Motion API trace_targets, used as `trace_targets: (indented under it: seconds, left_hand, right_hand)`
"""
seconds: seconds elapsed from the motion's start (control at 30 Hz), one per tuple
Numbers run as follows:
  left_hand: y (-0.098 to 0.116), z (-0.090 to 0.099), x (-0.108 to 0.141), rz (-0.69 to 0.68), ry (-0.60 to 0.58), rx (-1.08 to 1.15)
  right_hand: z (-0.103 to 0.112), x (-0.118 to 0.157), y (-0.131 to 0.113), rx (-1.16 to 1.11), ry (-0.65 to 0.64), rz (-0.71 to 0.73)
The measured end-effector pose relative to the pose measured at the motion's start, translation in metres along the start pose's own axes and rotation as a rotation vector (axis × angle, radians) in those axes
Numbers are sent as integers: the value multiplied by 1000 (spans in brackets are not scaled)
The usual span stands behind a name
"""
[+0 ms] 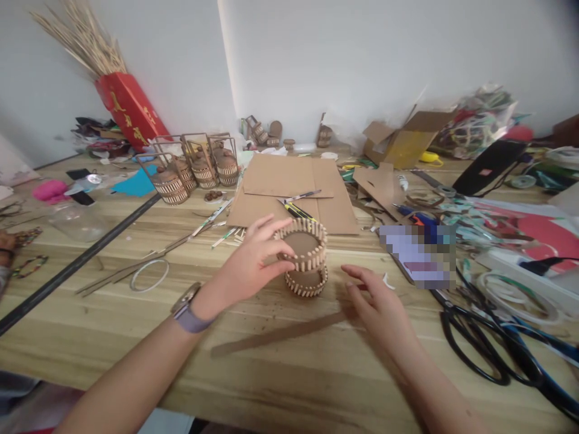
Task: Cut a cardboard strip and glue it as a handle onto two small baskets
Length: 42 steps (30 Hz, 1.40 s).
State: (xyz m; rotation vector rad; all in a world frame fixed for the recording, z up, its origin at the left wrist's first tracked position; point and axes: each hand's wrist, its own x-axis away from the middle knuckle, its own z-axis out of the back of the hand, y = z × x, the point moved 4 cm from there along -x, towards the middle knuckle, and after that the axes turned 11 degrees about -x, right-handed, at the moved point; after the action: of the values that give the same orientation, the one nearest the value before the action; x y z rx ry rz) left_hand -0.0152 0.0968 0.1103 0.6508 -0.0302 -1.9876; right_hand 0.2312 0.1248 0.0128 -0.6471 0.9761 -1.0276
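Just behind the left hand (260, 259), the wrist wears a wristwatch (186, 299) with a greyish-purple strap (197, 319) and a dark-edged, metallic-looking case. Both forearms are bare.

Slatted round trays (312, 263): 2, between left hand (253, 259) and right hand (377, 304). Handled baskets (204, 173): 4, beyond left hand. Open cardboard box (411, 144): 1, beyond right hand.

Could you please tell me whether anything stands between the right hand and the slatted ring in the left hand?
Nothing visible stands between the right hand and the slatted ring in the left hand; the brown strip lies nearer the person, outside that gap.
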Motion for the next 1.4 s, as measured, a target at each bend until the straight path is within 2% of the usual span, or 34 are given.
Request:
trace_targets:
  seconds: [0.1, 0.2, 0.3, 0.4, 0.53, 0.63, 0.73, 0.83, 0.9, 0.97, 1.03, 1.1, 1.3, 1.4]
  left_hand:
    - [-17, 20, 20, 71, 56, -91]
    - [-43, 29, 50, 166, 98, -182]
    - [-71, 25, 83, 265, 122, -228]
    - [-91, 14, 108, 312, 72, -285]
    - [-100, 0, 122, 349, 8, -364]
    - [-81, 1, 114, 295, 101, -454]
    - [-42, -6, 91, 143, 122, -435]
    - [3, -27, 62, -67, 44, -355]
    - [26, -46, 43, -174, 15, -334]
    - [36, -62, 27, -173, -30, -309]
    - [34, -72, 14, -124, -88, -272]
    - [24, -73, 6, -75, -123, -207]
    - [-12, -45, 7, -56, -170, 44]
    - [-25, -39, 12, -28, -208, 214]
  right_hand:
    - [-1, 0, -2, 42, -15, 12]
    - [-3, 0, -3, 71, -30, 24]
    - [-6, 1, -4, 88, -46, 26]
    - [-8, 2, -5, 101, -61, 17]
    - [-11, 4, -3, 116, -79, -1]
    - [-13, 5, -2, 119, -100, -6]
    - [-16, 5, -2, 116, -116, 1]
    - [-19, 6, -2, 110, -132, 21]
    - [-21, 6, -2, 105, -147, 40]
    - [-22, 7, -3, 102, -162, 57]
    - [-22, 8, -4, 100, -167, 68]
    - [-21, 10, -6, 99, -163, 73]
    - [-17, 12, -16, 109, -125, 115]
    - [-16, 13, -23, 123, -74, 172]
